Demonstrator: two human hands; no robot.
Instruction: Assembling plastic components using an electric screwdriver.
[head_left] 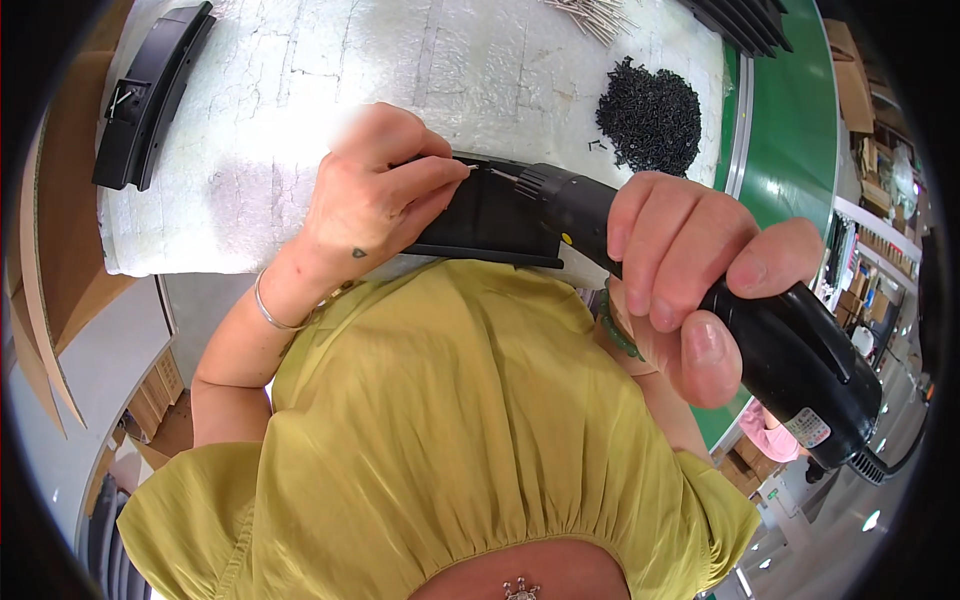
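My right hand (690, 270) is wrapped around a black corded electric screwdriver (800, 370), held slantwise with its thin bit pointing left. Just beyond that bit, the thumb and forefinger of my left hand (385, 180) are pinched together. A small pale speck shows at those fingertips, too small to name. Beneath both hands a black plastic panel (490, 225) lies at the near edge of the table, close against my body. My left hand and the screwdriver hide part of its far edge.
A plastic-wrapped pad (270, 130) covers the table. On it are a heap of small black screws (650, 115), a bundle of thin metal pins (595, 15), and a curved black part (150, 100). More black parts (740, 22) lie far right. Cardboard (75, 190) stands left.
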